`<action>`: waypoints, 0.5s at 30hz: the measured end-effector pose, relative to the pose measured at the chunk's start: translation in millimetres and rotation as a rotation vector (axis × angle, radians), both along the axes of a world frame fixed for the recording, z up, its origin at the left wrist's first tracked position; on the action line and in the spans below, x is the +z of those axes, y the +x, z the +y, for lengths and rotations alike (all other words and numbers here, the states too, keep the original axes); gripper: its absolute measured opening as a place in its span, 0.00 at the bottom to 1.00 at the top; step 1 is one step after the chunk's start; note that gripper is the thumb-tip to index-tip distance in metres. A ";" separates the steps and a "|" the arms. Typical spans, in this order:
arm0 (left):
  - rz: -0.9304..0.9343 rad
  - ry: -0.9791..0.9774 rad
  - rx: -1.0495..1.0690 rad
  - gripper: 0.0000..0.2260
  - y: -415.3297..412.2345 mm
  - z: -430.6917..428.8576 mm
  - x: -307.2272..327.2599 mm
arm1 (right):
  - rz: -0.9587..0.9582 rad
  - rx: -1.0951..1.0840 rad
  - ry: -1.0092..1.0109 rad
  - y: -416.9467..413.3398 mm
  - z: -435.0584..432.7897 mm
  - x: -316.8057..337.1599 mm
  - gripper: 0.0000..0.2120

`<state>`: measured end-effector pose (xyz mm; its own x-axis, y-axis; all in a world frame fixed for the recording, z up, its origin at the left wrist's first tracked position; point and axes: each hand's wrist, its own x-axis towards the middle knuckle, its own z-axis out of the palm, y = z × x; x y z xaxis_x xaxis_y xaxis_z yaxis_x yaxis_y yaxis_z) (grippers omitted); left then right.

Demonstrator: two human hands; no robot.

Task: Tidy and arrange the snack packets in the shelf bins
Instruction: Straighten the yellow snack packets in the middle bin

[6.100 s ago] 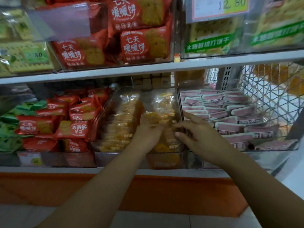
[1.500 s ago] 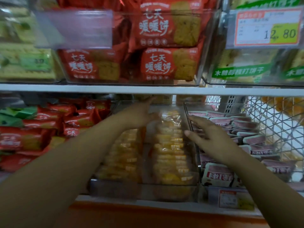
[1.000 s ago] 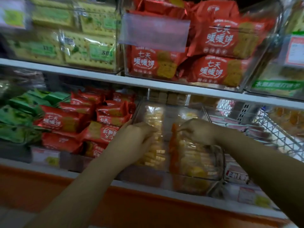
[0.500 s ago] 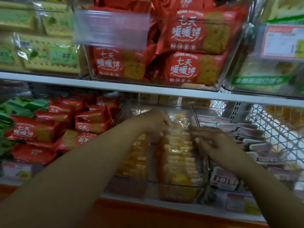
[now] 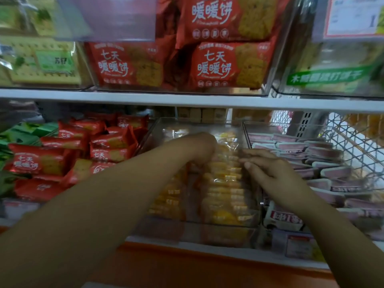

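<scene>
Left hand (image 5: 204,148) grip curls on yellow packets (image 5: 226,194) inside clear bin (image 5: 160,230); right hand (image 5: 270,172) flat, uncurled (square 2 rows gently).

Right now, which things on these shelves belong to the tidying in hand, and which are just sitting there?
In the job:
left hand, on the yellow packets
right hand, fingers straight against their side
clear bin holding them

Just there:
small red packets
green packets
pink packets
large red packets above
price tag, top right
</scene>
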<state>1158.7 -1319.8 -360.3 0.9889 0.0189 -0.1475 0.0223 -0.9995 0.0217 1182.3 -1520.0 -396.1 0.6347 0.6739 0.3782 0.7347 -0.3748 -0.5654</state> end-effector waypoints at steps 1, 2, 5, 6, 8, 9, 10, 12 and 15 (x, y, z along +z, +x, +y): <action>-0.036 -0.024 0.013 0.04 -1.5 1.7 -2.0 | 0.003 0.005 0.008 0.0 0.1 -0.6 0.12; -0.069 -0.052 0.017 0.05 -4.2 3.0 -2.8 | 0.005 0.012 0.012 -0.1 0.0 -0.9 0.12; -0.149 -0.141 0.033 0.09 -13.8 5.6 -4.6 | 0.008 0.024 0.029 1.3 0.7 -2.6 0.12; -0.172 -0.166 0.038 0.09 -15.6 6.8 -5.8 | 0.015 0.024 0.032 1.4 0.9 -2.9 0.12; -0.218 -0.211 0.031 0.09 -17.7 9.7 -8.4 | 0.033 0.028 0.034 1.4 1.9 -3.7 0.11; -0.227 -0.236 0.027 0.09 -18.3 11.0 -10.2 | 0.041 0.030 0.039 1.6 2.3 -4.2 0.10; -0.231 -0.262 0.025 0.08 -18.1 11.6 -12.1 | 0.047 0.032 0.045 1.4 2.8 -4.1 0.09; -0.214 -0.322 0.041 0.08 -18.9 10.4 -16.6 | 0.044 0.032 0.050 1.5 3.3 -4.7 0.09; -0.126 -0.514 0.095 0.08 -19.2 8.1 -20.7 | 0.046 0.021 0.045 3.0 5.6 -6.1 0.10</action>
<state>1139.6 -1311.7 -381.0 0.9970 0.0655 -0.0416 0.0776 -0.8530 0.5162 1185.4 -1514.5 -402.3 0.6382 0.6699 0.3793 0.7151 -0.3334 -0.6143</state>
